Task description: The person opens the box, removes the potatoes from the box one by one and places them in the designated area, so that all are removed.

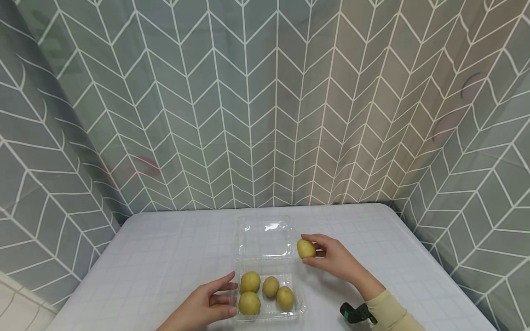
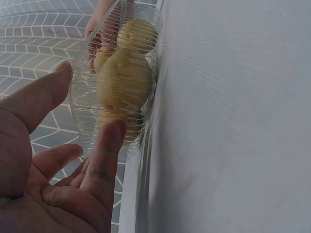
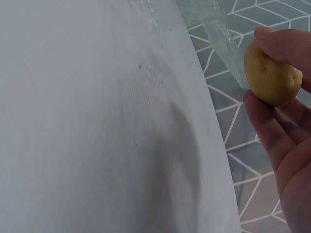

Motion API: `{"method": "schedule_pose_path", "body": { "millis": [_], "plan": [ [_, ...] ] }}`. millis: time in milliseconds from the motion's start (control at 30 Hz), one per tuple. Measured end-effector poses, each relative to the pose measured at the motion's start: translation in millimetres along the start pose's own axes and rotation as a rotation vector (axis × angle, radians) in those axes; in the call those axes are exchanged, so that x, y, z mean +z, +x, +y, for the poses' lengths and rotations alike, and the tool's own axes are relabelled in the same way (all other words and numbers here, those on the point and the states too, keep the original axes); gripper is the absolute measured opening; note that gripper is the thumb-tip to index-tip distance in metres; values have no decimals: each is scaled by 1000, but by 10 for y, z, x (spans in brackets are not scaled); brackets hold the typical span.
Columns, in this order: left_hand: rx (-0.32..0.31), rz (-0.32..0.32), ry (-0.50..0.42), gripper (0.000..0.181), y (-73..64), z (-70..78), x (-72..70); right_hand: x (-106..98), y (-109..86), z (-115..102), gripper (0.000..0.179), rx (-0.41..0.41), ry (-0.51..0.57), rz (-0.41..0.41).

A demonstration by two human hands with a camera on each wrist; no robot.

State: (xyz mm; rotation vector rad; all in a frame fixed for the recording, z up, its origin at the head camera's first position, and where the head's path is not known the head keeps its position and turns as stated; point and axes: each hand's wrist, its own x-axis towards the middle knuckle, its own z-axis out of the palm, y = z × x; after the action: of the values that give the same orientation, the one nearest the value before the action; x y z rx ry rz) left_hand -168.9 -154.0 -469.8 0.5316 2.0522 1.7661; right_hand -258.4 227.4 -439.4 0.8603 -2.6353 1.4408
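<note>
A potato (image 1: 305, 248) is held up by my right hand (image 1: 333, 258), beside the right edge of a clear plastic clamshell box (image 1: 269, 265). In the right wrist view the thumb and fingertips pinch that potato (image 3: 272, 75). Several potatoes lie in the box's base, two larger ones on the left, among them the front left potato (image 1: 249, 303). My left hand (image 1: 204, 301) is at the box's left side, fingers extended. The left wrist view shows a fingertip (image 2: 114, 133) touching the ribbed box wall (image 2: 87, 107).
The box's lid (image 1: 265, 236) lies folded back, away from me. Under everything is a table with a white cloth (image 1: 174, 248). Patterned curtains (image 1: 265, 115) hang behind the table and on both sides. A dark band (image 1: 356, 313) sits on the right wrist.
</note>
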Motion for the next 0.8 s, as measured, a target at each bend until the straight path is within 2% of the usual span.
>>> {"method": "schedule_pose_path", "body": {
  "millis": [267,633,800],
  "plan": [
    [-22,12,5,80,5,26,2,-77,-64,183,64,39,-23,34],
    [6,7,9,82,-4,7,6,-185,-156,464,60,88,-45,96],
    [-5,11,19,82,-8,-5,8,-239,-177,564,61,106,-45,108]
  ]
}}
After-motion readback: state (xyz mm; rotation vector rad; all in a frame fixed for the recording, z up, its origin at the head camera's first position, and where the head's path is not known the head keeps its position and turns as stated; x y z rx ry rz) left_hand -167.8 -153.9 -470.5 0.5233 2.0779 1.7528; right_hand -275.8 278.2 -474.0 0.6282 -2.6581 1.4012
